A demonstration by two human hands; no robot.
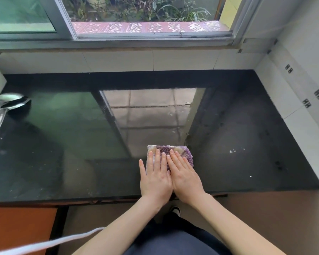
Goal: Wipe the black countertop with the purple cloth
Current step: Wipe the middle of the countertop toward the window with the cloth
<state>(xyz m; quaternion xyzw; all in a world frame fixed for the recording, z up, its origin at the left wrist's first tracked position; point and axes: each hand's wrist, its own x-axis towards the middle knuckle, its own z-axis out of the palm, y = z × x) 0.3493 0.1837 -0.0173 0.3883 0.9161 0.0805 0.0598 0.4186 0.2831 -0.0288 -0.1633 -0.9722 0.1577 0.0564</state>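
Head view, left hand (155, 178), right hand (185, 178) flat on purple cloth (186, 153)

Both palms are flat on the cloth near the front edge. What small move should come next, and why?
Probably push the purple cloth to the right: both the left hand and right hand already press it flat, and white specks lie on the black countertop there.
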